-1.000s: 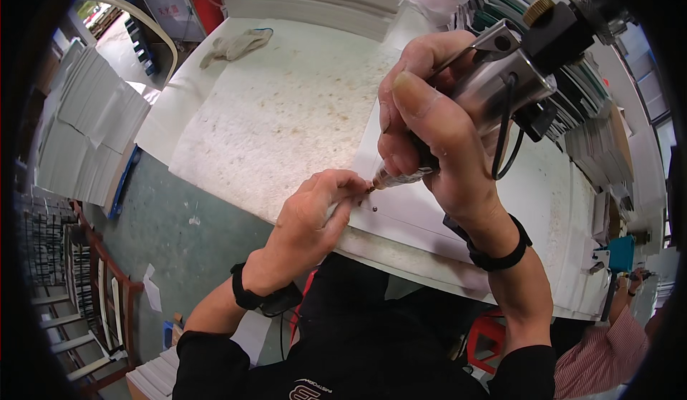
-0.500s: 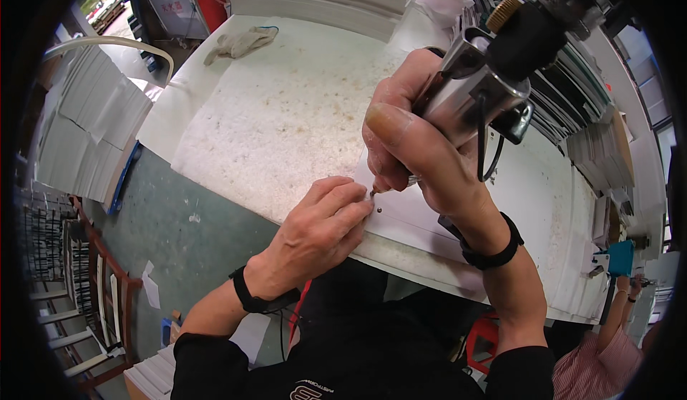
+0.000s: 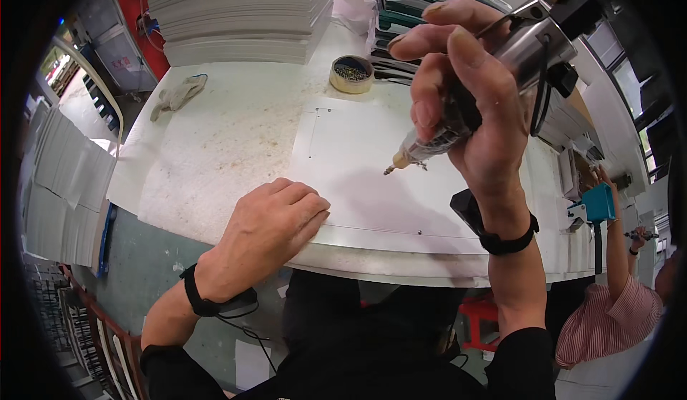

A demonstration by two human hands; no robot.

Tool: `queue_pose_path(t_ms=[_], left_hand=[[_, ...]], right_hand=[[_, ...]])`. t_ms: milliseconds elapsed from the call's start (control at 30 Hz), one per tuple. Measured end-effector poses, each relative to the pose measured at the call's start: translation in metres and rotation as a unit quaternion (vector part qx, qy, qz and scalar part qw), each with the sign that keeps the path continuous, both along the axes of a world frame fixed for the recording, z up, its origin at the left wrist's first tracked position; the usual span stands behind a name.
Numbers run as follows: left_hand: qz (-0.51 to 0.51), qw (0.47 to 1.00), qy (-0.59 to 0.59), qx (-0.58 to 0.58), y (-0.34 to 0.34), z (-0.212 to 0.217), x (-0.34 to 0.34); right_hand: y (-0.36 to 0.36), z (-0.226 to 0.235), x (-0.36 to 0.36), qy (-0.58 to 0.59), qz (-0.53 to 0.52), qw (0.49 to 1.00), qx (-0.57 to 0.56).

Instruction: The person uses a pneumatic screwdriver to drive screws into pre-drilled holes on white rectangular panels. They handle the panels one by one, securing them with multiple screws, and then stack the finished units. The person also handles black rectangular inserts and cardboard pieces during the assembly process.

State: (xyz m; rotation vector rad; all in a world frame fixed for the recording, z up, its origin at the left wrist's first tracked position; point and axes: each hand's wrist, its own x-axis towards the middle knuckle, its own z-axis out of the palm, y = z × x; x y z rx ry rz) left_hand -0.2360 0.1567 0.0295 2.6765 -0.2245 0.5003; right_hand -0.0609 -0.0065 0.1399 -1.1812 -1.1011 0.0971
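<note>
My right hand [image 3: 472,106] grips a metal power screwdriver [image 3: 501,71] raised above a white panel [image 3: 372,171], its brass tip pointing down and left at the sheet without touching it. My left hand [image 3: 275,221] rests with fingers curled on the near left corner of the panel, at the table's front edge. The panel lies flat on the white table [image 3: 215,149] and shows a few small holes.
A round tin of screws [image 3: 351,73] stands at the far edge of the panel. A glove [image 3: 175,94] lies at the back left. Stacks of white sheets [image 3: 236,13] fill the back. Another person in a striped sleeve [image 3: 615,307] works at the right.
My right hand has lifted the screwdriver up and away from the panel's near edge. My left hand has let go near the tip and now rests on the panel's corner.
</note>
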Motion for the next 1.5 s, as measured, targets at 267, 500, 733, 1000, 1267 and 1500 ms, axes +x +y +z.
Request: queue_pose_path(t_ms=[267,500,733,1000,1267,1500], left_hand=[[-0.131,0.990,-0.040,-0.019,-0.038,-0.008,0.138],[-0.079,0.982,0.103,-0.140,-0.054,-0.011,0.175],[-0.032,0.970,0.156,-0.186,-0.052,-0.004,0.168],[-0.046,0.750,0.217,-0.624,-0.018,-0.013,0.078],[-0.031,0.646,0.194,-0.737,-0.016,-0.027,0.034],[-0.044,0.634,0.191,-0.748,-0.011,-0.031,0.026]], right_hand=[[-0.079,-0.015,0.043,0.007,-0.174,0.984,0.023],[-0.101,-0.033,0.053,0.038,-0.167,0.985,0.035],[-0.098,-0.034,0.053,0.039,-0.117,0.987,0.101],[-0.066,-0.027,0.024,0.102,0.013,0.973,0.208],[-0.033,-0.029,0.004,0.140,0.092,0.966,0.199],[-0.021,-0.028,-0.001,0.137,0.114,0.965,0.191]])
